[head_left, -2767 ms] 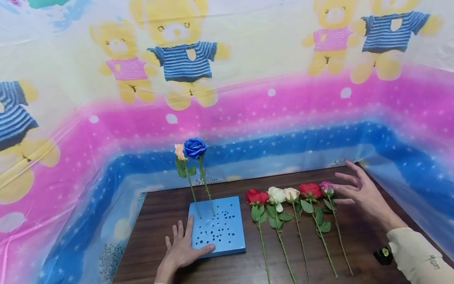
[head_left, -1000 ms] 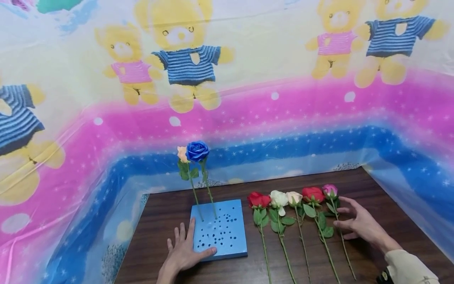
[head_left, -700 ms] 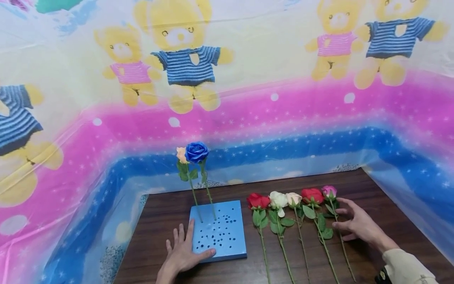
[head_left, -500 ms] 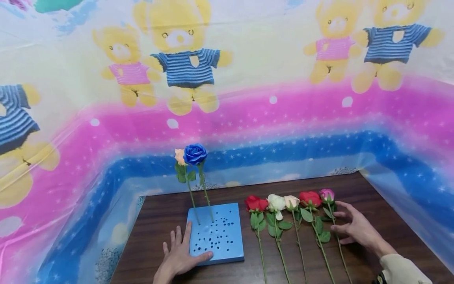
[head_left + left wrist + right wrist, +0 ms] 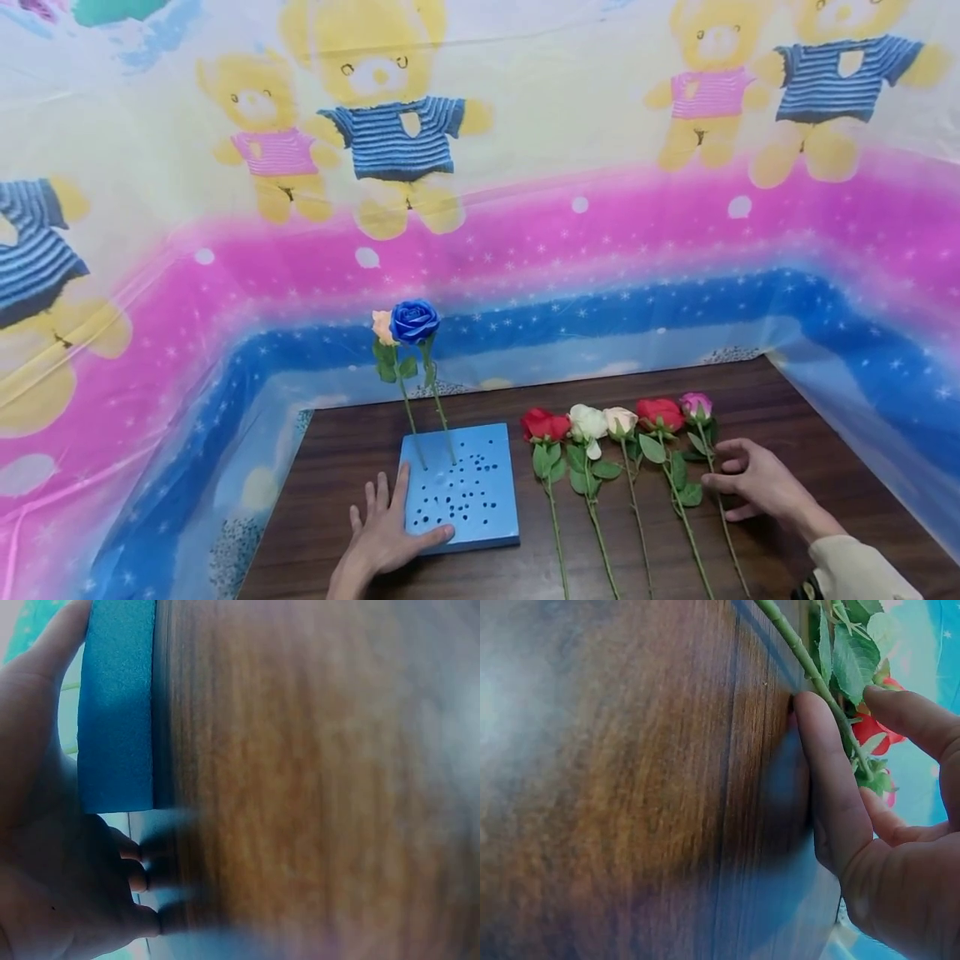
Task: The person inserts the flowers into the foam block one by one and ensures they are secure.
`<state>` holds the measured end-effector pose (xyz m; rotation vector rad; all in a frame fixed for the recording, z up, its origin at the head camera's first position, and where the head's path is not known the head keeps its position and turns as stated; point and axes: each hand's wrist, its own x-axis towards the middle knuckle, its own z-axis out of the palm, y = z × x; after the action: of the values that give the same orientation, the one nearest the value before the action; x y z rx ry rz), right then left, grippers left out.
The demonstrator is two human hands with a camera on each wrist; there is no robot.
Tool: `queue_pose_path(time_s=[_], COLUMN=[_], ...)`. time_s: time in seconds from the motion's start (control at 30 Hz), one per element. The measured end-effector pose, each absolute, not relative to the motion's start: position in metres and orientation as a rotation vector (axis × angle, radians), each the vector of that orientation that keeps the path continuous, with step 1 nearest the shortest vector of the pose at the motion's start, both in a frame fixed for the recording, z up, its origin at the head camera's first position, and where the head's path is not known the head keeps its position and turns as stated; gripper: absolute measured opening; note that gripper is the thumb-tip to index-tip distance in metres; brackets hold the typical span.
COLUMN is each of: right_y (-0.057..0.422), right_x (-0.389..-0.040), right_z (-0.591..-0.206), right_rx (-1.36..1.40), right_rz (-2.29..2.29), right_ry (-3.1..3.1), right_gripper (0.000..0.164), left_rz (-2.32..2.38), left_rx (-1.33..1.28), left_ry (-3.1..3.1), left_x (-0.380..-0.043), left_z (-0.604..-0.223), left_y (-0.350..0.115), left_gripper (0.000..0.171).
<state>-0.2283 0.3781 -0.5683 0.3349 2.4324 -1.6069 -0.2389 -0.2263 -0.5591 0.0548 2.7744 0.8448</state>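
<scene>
Dark wooden tabletop [image 5: 787, 417], backed by a bear-print plastic sheet [image 5: 525, 167], is carrying everything. On it the right hand [image 5: 753, 487] is pinching the pink rose [image 5: 695, 406] by its stem — thumb and curled fingers meeting on it. Four more roses are lying just beside it (red [image 5: 660, 414] nearest). Well apart, the left hand [image 5: 386, 533] is lying flat, fingers straight, against the blue foam block [image 5: 468, 492], where a blue rose [image 5: 415, 321] is standing.

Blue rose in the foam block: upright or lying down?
Upright. The blue rose stands with its stem planted in the square blue foam block, beside a peach rose; five other roses lie flat on the table.
</scene>
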Motion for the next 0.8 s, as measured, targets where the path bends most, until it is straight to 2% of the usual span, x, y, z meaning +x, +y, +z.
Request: queue_pose_path(time_s=[0.17,0.73,0.8], right_y=[0.3784,0.3747,0.3742], right_x=[-0.2295,-0.2270,-0.2256], right_z=[-0.5729,-0.5678,-0.5680], right_rx=[0.349,0.301,0.316], right_rz=[-1.567,-1.554,-1.553], right_ry=[2.445,2.405,2.395], right_gripper=[0.090,0.106,0.102], left_rz=[0.829,0.814,0.809], left_rx=[0.060,0.057,0.055], left_ry=[2.776,2.766,2.764], left_x=[-0.2402,-0.2396,-0.2396], left_z=[-0.5597,-0.5564,-0.5567], left_y=[-0.2250,-0.2239,-0.2240], left_gripper=[0.139,0.139,0.139])
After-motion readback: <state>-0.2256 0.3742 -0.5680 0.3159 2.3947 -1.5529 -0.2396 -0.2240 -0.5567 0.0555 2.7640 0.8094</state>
